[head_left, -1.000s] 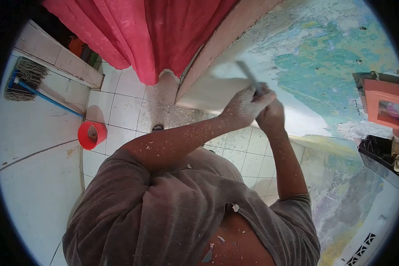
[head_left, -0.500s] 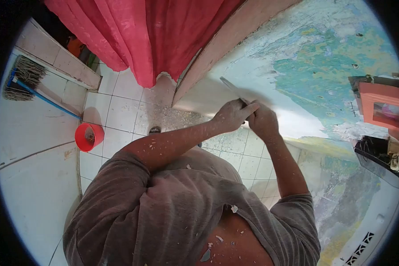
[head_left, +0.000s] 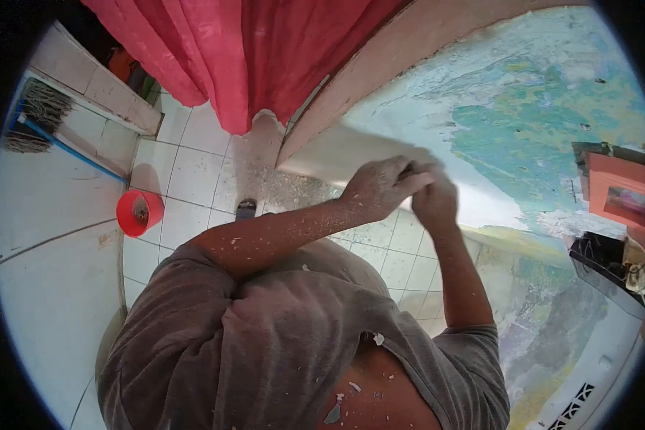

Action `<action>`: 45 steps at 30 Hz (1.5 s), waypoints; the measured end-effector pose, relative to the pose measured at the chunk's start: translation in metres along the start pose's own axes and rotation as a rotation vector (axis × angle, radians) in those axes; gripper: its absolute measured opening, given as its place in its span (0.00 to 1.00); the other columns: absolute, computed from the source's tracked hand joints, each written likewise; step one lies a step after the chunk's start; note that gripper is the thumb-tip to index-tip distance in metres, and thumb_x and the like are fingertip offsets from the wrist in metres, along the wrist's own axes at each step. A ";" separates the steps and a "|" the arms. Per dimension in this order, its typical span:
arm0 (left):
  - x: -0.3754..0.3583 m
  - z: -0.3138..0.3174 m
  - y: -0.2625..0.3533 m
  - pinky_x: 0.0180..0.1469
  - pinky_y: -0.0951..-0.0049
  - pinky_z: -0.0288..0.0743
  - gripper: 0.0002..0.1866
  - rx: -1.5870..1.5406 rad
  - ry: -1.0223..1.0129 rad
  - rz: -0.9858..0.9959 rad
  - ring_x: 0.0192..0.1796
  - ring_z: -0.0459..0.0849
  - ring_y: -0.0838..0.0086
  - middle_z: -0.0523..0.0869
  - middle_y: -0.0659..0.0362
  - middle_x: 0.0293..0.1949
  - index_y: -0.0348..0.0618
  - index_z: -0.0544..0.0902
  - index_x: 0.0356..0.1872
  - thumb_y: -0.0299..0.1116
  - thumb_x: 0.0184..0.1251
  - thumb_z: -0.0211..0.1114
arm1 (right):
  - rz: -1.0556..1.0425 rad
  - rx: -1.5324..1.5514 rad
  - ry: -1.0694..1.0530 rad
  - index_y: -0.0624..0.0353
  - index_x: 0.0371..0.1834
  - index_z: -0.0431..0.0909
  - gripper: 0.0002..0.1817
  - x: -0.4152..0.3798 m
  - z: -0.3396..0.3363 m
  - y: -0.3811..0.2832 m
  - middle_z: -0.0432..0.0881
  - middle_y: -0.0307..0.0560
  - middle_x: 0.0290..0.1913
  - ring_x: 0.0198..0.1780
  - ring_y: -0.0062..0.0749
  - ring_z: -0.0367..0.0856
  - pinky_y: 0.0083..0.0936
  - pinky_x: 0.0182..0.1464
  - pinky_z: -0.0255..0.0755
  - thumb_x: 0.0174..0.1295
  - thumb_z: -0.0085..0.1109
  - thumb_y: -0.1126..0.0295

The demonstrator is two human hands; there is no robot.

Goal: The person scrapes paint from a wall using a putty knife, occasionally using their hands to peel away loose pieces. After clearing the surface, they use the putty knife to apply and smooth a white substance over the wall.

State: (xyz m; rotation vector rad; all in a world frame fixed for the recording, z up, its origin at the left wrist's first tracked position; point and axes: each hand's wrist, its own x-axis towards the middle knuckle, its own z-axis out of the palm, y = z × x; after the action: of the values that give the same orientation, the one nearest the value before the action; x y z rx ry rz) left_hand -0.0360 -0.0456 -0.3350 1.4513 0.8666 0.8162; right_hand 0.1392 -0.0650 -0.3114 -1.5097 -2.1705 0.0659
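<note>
My left hand (head_left: 381, 189) and my right hand (head_left: 436, 199) are together, in front of the lower part of the wall (head_left: 516, 136) with peeling paint. The fingers of both are curled. A long, narrow flat-bladed scraper showed between them half a second ago; its blade is now hidden behind the hands. My right hand is smeared by motion, and its exact hold cannot be made out. White dust and flakes cover my left hand and forearm. More chips lie on my grey shirt (head_left: 287, 344).
A red bucket (head_left: 130, 223) stands on the dusty tiled floor (head_left: 193, 168) at left, near a mop (head_left: 46, 115) with a blue handle. A pink-red curtain (head_left: 222, 57) hangs ahead. On the right are a pink frame (head_left: 616, 188) and a black box-like holder (head_left: 598, 261).
The scraper's blade, which pointed up and left beyond my hands, has gone out of sight. Both hands have shifted slightly down in the view, and the right is blurred. More of the foot shows.
</note>
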 end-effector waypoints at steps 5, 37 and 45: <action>0.001 -0.014 0.017 0.46 0.59 0.77 0.26 0.033 0.030 0.109 0.38 0.86 0.58 0.85 0.45 0.35 0.33 0.80 0.49 0.51 0.74 0.58 | -0.051 -0.059 -0.041 0.59 0.44 0.76 0.10 0.023 -0.006 -0.006 0.82 0.57 0.36 0.38 0.57 0.83 0.47 0.39 0.78 0.67 0.55 0.64; -0.002 -0.023 0.044 0.43 0.65 0.77 0.18 0.017 0.249 0.250 0.37 0.84 0.65 0.84 0.49 0.37 0.36 0.79 0.49 0.42 0.73 0.62 | -0.058 0.025 -0.008 0.58 0.47 0.78 0.12 0.041 -0.016 -0.033 0.83 0.60 0.39 0.39 0.60 0.84 0.47 0.41 0.78 0.69 0.53 0.63; -0.018 -0.004 -0.015 0.46 0.62 0.77 0.20 -0.019 0.180 0.092 0.39 0.85 0.61 0.84 0.48 0.37 0.37 0.78 0.52 0.46 0.74 0.59 | 0.028 -0.006 -0.080 0.58 0.38 0.78 0.10 0.003 0.022 -0.018 0.83 0.56 0.33 0.35 0.56 0.83 0.47 0.40 0.78 0.68 0.55 0.63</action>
State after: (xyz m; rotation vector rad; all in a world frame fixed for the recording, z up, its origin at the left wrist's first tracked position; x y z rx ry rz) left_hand -0.0489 -0.0591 -0.3492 1.4252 0.9288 1.0336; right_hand 0.1137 -0.0638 -0.3238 -1.5657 -2.2136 0.1321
